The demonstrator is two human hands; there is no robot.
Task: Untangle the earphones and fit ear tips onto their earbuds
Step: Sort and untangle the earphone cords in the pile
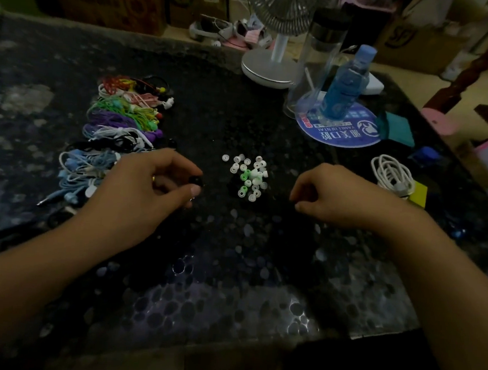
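Lower frame: dark pebbled table (214, 307); centre left, left hand (147, 186) pinching a small black earbud (194, 180); centre right, right hand (334, 197), fingers curled, contents indiscernible; between them, loose ear tips (249, 176); left of centre, bundled coloured earphones (117, 127).

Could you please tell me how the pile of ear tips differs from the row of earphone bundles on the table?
The ear tips are small loose pieces, white with a few green, heaped between the hands. The earphone bundles are coiled cords in many colours, red, green, purple, black and blue, lined up beyond the left hand. Both lie on the dark table.
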